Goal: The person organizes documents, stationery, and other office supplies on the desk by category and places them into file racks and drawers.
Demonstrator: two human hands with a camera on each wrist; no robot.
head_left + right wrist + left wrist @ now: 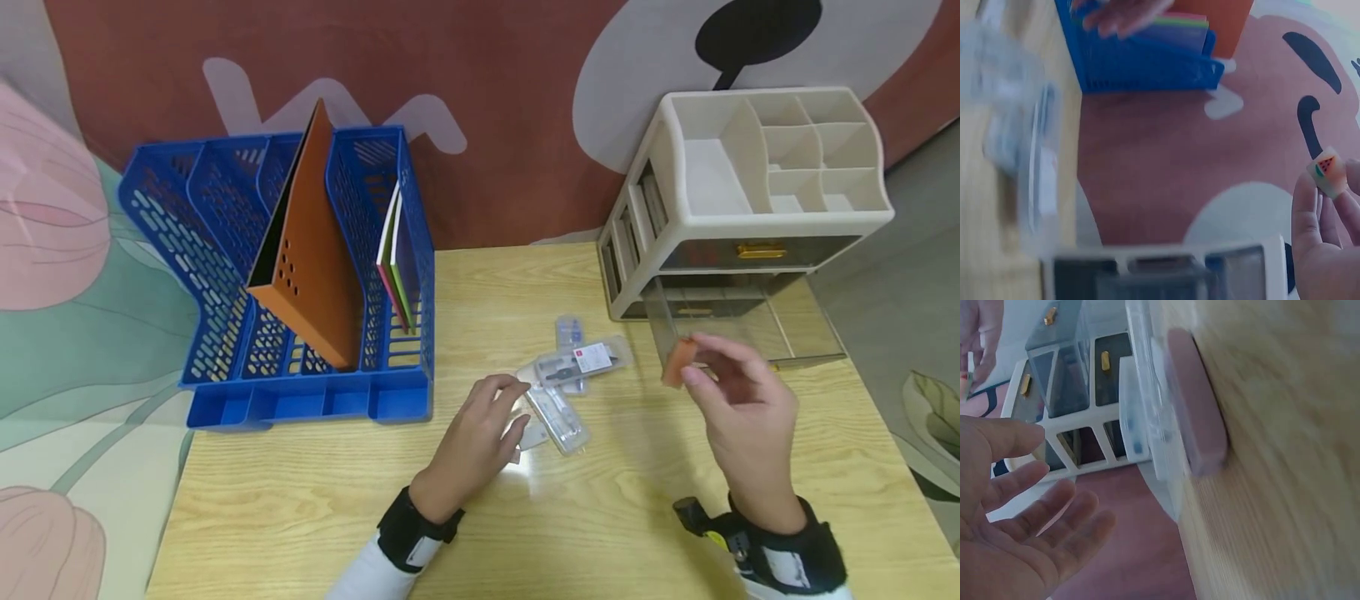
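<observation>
My right hand (750, 408) pinches a small orange block, apparently an eraser (679, 362), between thumb and fingertips. In the right wrist view, a watermelon picture shows on the eraser's (1329, 173) pale end. That hand is at the left front of a pulled-out clear drawer (806, 362). My left hand (476, 437) hovers with loosely bent fingers beside several clear cases and holds nothing. In the left wrist view, a pinkish block like an eraser (1197, 406) lies on the table near it. A clear case with a compass (585, 360) overlaps another clear case (558, 419).
A white desk organizer (780, 218) with open top compartments stands at the back right. On the left, a blue file rack (382, 396) holds an orange folder (315, 258) and thin booklets (397, 267). A blue-marked clear case (569, 331) lies behind the compass case.
</observation>
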